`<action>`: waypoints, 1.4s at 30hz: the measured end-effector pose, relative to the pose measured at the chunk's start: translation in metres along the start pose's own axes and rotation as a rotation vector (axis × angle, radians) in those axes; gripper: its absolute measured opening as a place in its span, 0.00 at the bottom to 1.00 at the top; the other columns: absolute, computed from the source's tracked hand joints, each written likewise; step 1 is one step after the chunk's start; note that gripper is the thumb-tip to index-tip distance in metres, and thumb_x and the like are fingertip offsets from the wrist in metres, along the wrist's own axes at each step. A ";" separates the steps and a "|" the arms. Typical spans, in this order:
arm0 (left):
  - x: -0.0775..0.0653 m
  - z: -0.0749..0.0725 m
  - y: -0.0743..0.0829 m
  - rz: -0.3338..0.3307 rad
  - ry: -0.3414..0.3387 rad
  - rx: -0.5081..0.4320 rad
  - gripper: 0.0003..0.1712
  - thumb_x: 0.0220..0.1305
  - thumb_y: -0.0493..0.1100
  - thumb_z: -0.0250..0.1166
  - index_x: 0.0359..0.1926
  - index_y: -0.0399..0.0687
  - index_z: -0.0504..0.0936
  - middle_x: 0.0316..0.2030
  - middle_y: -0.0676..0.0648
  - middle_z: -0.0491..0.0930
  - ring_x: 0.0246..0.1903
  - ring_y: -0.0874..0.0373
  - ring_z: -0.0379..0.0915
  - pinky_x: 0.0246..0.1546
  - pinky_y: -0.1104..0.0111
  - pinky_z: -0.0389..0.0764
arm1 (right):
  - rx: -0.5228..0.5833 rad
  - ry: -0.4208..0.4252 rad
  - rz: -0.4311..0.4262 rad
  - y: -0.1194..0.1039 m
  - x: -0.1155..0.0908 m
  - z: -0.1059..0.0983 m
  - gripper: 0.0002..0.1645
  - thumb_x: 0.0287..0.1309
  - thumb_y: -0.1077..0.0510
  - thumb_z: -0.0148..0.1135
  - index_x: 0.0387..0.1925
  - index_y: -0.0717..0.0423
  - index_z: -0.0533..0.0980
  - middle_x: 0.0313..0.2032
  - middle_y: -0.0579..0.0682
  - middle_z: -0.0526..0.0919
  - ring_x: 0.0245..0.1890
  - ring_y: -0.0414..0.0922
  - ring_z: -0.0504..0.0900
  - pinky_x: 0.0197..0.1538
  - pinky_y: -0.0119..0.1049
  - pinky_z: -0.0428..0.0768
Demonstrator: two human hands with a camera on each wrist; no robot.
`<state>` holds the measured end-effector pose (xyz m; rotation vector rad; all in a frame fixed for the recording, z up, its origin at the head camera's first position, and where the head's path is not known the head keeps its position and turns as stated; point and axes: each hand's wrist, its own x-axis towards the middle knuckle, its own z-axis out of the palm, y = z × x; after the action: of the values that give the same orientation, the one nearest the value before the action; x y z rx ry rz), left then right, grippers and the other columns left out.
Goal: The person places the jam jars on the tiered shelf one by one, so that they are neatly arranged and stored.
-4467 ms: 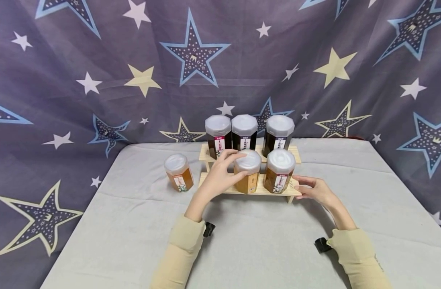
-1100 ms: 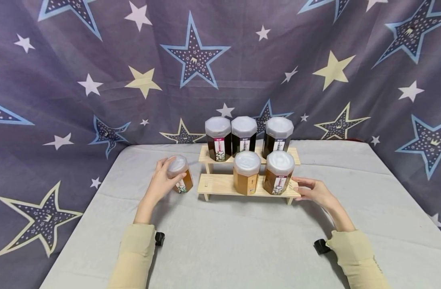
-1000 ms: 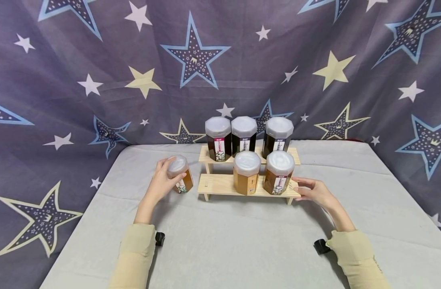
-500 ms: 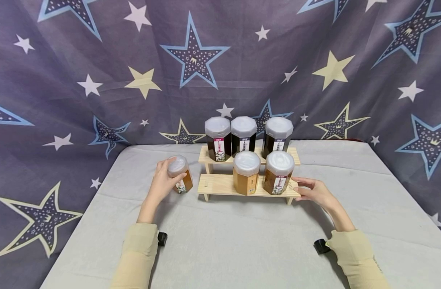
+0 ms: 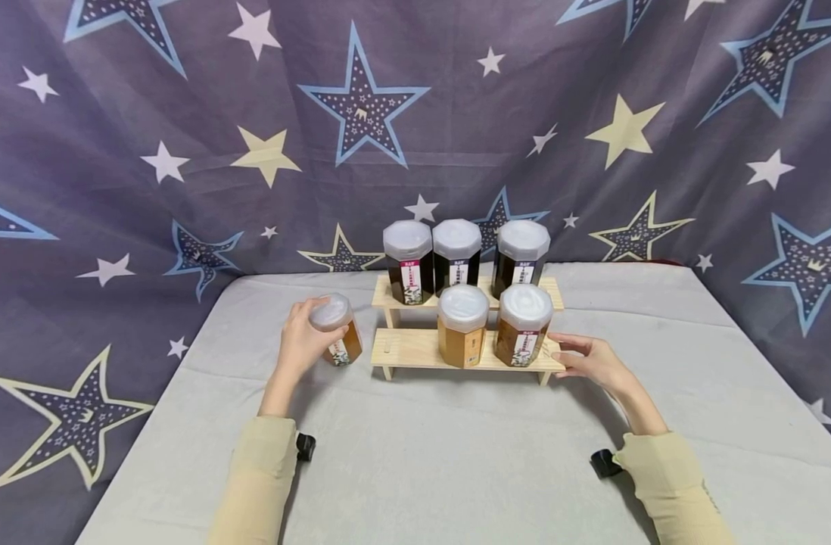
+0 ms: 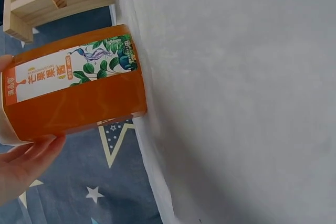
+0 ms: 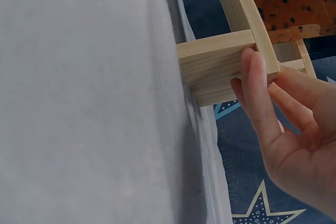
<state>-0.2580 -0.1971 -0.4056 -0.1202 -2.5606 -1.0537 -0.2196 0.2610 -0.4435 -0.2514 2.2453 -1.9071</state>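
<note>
On the cloth left of the stand is a jar of orange jam [image 5: 350, 342] with a frosted lid; my left hand [image 5: 301, 341] grips it around the lid. Its white label [image 6: 73, 69] with leaves and a bird shows in the left wrist view. My right hand [image 5: 596, 365] pinches the right end of the two-tier wooden stand [image 5: 410, 348], thumb and fingers at the board's corner [image 7: 262, 51]. The front tier bears a golden jar [image 5: 462, 341] and an amber jar [image 5: 522, 342]. Three dark jars [image 5: 409, 276] occupy the back tier.
A grey cloth [image 5: 415, 454] covers the table. Behind it hangs a dark curtain [image 5: 456, 129] printed with stars. Bare board lies on the front tier, left of the golden jar. The back tier has a gap between its middle and right jars.
Since the oldest frame, my left hand has left the golden jar on the front tier and moved left to grip the orange jam jar. My right hand stays at the stand.
</note>
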 end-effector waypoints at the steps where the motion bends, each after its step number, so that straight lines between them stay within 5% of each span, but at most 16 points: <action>1: 0.000 0.000 0.000 0.001 0.002 -0.002 0.33 0.39 0.45 0.71 0.50 0.42 0.73 0.41 0.37 0.70 0.41 0.43 0.68 0.43 0.51 0.68 | -0.002 -0.001 -0.002 0.000 0.000 0.000 0.29 0.55 0.69 0.53 0.56 0.79 0.58 0.54 0.76 0.61 0.29 0.39 0.81 0.36 0.37 0.79; 16: 0.001 0.001 0.001 0.004 0.066 0.007 0.33 0.37 0.46 0.73 0.49 0.44 0.75 0.41 0.40 0.71 0.40 0.43 0.70 0.41 0.51 0.69 | 0.016 -0.004 0.006 0.001 0.002 0.001 0.29 0.54 0.69 0.54 0.56 0.79 0.58 0.54 0.77 0.60 0.29 0.40 0.81 0.37 0.37 0.78; 42: -0.011 -0.011 0.033 0.042 0.152 0.002 0.31 0.35 0.48 0.72 0.47 0.47 0.76 0.39 0.44 0.72 0.38 0.45 0.71 0.39 0.53 0.69 | 0.027 -0.006 0.012 -0.001 0.001 0.000 0.29 0.54 0.69 0.53 0.56 0.79 0.57 0.55 0.77 0.59 0.29 0.40 0.81 0.37 0.38 0.78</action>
<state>-0.2372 -0.1808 -0.3808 -0.0892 -2.4133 -1.0045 -0.2206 0.2606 -0.4428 -0.2389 2.2104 -1.9266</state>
